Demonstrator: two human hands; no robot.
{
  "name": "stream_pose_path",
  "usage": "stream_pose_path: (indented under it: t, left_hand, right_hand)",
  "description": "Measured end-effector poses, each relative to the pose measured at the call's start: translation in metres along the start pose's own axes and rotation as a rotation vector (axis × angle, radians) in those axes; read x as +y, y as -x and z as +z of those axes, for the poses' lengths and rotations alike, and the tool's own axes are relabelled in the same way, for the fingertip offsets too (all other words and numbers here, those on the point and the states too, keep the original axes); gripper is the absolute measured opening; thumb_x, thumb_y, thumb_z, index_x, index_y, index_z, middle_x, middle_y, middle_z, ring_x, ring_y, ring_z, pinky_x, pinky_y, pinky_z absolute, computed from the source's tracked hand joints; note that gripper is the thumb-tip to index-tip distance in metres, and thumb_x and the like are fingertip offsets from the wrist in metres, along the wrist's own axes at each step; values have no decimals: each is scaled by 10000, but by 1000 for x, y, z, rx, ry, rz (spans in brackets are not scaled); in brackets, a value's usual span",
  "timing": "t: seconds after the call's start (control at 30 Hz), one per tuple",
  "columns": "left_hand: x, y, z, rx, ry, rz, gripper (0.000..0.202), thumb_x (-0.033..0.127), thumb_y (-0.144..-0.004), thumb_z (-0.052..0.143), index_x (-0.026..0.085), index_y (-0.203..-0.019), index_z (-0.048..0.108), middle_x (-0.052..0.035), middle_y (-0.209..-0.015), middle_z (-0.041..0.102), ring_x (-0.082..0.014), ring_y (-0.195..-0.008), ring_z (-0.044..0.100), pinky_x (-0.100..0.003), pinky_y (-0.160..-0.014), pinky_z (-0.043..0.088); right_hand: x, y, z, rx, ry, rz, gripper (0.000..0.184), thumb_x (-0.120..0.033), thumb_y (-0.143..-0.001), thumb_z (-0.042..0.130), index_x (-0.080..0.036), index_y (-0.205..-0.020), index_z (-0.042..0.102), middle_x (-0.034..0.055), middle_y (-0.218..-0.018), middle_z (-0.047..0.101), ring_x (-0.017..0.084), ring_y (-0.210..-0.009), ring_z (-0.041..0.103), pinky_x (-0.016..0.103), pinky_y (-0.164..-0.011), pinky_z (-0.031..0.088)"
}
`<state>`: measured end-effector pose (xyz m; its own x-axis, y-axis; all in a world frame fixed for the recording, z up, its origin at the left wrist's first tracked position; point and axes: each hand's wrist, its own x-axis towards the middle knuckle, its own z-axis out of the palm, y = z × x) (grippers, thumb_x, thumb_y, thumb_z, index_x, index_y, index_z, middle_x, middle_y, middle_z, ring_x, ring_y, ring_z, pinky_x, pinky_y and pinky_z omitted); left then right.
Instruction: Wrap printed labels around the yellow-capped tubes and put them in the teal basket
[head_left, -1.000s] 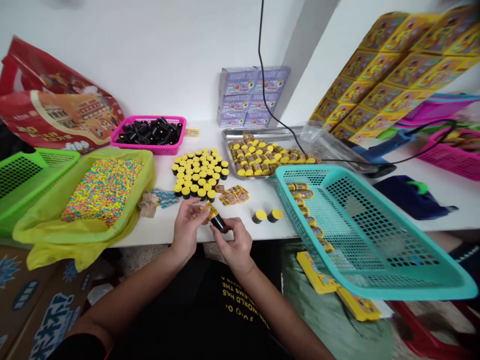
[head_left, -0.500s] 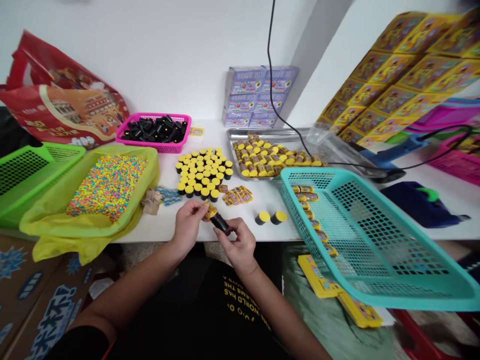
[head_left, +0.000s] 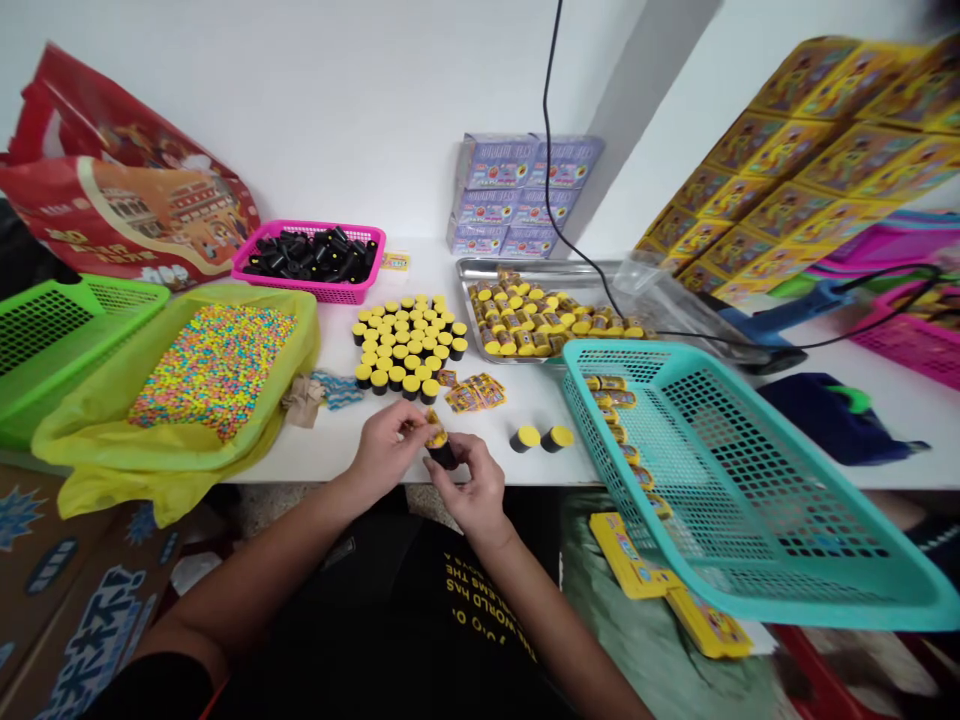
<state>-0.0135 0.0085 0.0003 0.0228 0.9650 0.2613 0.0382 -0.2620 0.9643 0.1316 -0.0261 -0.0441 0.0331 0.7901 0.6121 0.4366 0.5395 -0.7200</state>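
My right hand (head_left: 474,482) grips a small black canister (head_left: 443,456) with a yellow lid, tilted above the table's front edge. My left hand (head_left: 384,445) pinches a printed yellow label (head_left: 433,418) at the canister's lidded end; the fingers partly hide how far the label touches it. Just beyond stands a cluster of yellow-lidded black canisters (head_left: 401,345). Loose printed labels (head_left: 476,392) lie to the right of that cluster. Two more yellow-lidded canisters (head_left: 556,438) stand to the right of my right hand.
A teal basket (head_left: 750,480) at right holds several labelled canisters. Behind it, a metal tray (head_left: 480,268) holds many more. At left are a yellow-lined bin (head_left: 60,435) of coloured candies and a pink basket (head_left: 300,290) of black pieces. A black cable (head_left: 551,190) hangs down across the tray.
The canister has turned more upright in my right hand, its lidded end facing me more. My left fingers have moved slightly right with the label.
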Motion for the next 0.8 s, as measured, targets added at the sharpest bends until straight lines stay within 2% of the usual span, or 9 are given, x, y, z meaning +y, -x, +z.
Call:
stream_pose_path:
  t: [0.07, 0.1, 0.23, 0.4, 0.5, 0.57, 0.63, 0.8]
  left_hand:
    - [1, 1, -1, -97, -49, 1, 171, 277, -744, 732, 171, -676, 616, 7, -662, 610, -118, -630, 544, -242, -608, 432]
    - [1, 1, -1, -106, -29, -17, 175, 282, -742, 732, 170, -677, 614, 1, -679, 615, -124, -642, 551, -246, -610, 435]
    - [3, 3, 1, 3, 87, -53, 202, 303, -737, 739, 166, -665, 609, -25, -768, 633, -137, -691, 574, -261, -641, 460]
    - [6, 7, 7, 150, 132, -18, 220, 305, -737, 744, 164, -635, 610, -22, -772, 610, -126, -684, 564, -246, -622, 456]
    - [2, 7, 10, 169, 168, -35, 224, 308, -737, 740, 168, -635, 598, -10, -727, 605, -117, -638, 548, -244, -603, 444]
    - [-3, 6, 10, 188, 167, -64, 219, 302, -748, 728, 173, -637, 589, 12, -646, 578, -109, -589, 516, -239, -582, 425]
    - [-9, 5, 9, 215, 146, -80, 222, 295, -753, 720, 177, -630, 577, 27, -588, 546, -107, -565, 496, -234, -565, 409]
    - [-16, 1, 9, 216, 210, -123, 256, 334, -750, 725, 181, -636, 555, 38, -571, 533, -101, -539, 495, -230, -543, 407]
  right_hand:
    - [-1, 0, -1, -6, 1, -4, 309, -278, -830, 669, -207, -1116, 575, 2, -811, 632, 134, -647, 572, 271, -602, 520]
    - [-1, 0, -1, -20, -3, -5, 321, -283, -840, 662, -206, -1140, 575, 8, -827, 642, 138, -659, 581, 274, -611, 524]
    - [-1, 1, -4, -62, -21, -13, 309, -282, -882, 625, -208, -1180, 588, 28, -881, 665, 153, -723, 613, 289, -669, 535]
    - [-1, 2, -4, -80, -11, -8, 328, -279, -889, 609, -207, -1209, 597, 52, -912, 676, 172, -746, 626, 310, -687, 536]
    - [1, 3, 0, -95, -116, 105, 300, -310, -879, 614, -204, -1159, 629, 56, -923, 692, 182, -753, 635, 313, -675, 538]
    - [2, 4, 2, -150, -252, 233, 244, -328, -890, 587, -201, -1088, 653, 25, -811, 686, 164, -640, 612, 290, -585, 518]
    - [3, 4, 2, -195, -320, 302, 217, -327, -892, 577, -200, -1046, 665, 9, -761, 677, 156, -597, 598, 283, -557, 505]
    - [1, 3, -1, -179, -198, 152, 249, -304, -872, 620, -220, -1103, 656, 48, -1003, 704, 206, -884, 652, 356, -830, 526]
